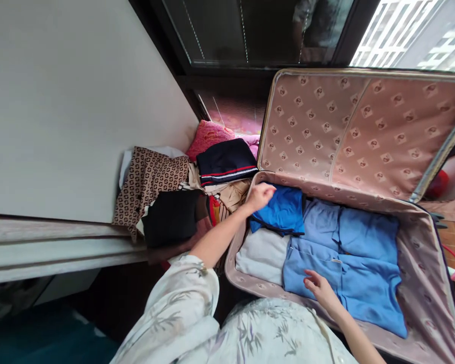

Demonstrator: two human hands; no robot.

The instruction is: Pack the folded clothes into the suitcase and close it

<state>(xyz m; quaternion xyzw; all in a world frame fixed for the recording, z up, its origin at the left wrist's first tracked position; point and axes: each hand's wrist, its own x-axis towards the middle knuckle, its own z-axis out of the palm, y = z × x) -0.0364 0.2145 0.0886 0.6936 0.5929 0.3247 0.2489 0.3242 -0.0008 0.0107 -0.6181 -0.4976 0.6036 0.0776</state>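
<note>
An open suitcase (246,288) with a pink patterned lining holds folded clothes. My left hand (262,196) is at its far left corner, over a bright blue folded garment (284,210). The fingers are curled closed, and I cannot make out whether they grip cloth. My right hand (320,287) hovers with fingers apart over a light blue folded garment (307,265) in the near row, holding nothing. More light blue clothes (371,285) lie to its right, and a pale grey folded garment (267,255) is at the near left.
Left of the suitcase lie a black folded garment (170,217), a brown patterned cloth (147,177) and a navy striped garment (227,159). Behind them is a pink cushion (210,136). The raised lid (364,126) leans by the window; a white panel (79,101) stands left.
</note>
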